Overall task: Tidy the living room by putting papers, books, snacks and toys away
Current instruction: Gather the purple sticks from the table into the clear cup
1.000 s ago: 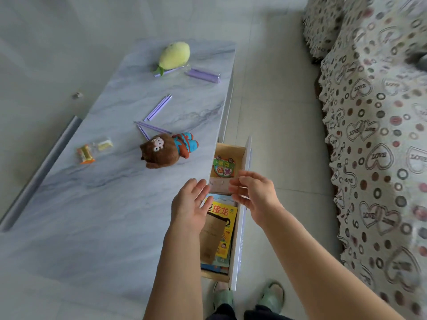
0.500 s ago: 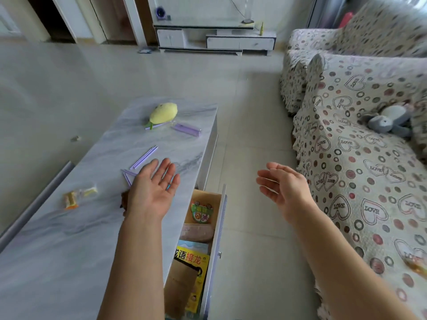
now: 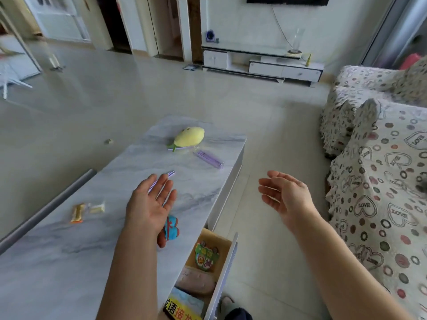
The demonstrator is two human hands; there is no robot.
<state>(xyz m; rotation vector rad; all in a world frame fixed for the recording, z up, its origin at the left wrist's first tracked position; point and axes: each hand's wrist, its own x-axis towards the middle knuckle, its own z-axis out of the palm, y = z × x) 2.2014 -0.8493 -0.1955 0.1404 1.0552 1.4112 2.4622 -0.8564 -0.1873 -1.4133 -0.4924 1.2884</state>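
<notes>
My left hand (image 3: pixel 152 204) hovers flat over the marble table (image 3: pixel 57 262), fingers straight, holding nothing. It covers most of a brown plush toy whose blue end (image 3: pixel 171 228) shows beside my wrist. My right hand (image 3: pixel 286 196) hangs open over the floor to the right of the table. A yellow plush toy (image 3: pixel 189 136) lies at the table's far end, with purple sticks (image 3: pixel 209 158) near it. Two wrapped snacks (image 3: pixel 86 210) lie at the left. The open drawer (image 3: pixel 227 269) holds books (image 3: pixel 182 307) and a colourful card (image 3: pixel 205 256).
A sofa with a patterned cover (image 3: pixel 381 192) runs along the right. A TV stand (image 3: pixel 261 63) stands against the far wall. Tiled floor (image 3: pixel 115 100) stretches between them. My slippered foot (image 3: pixel 227 302) is beside the drawer front.
Both hands have left the drawer and risen. The left one moved over the table above the brown plush; the right one swung out to the right. The view tilted up toward the room.
</notes>
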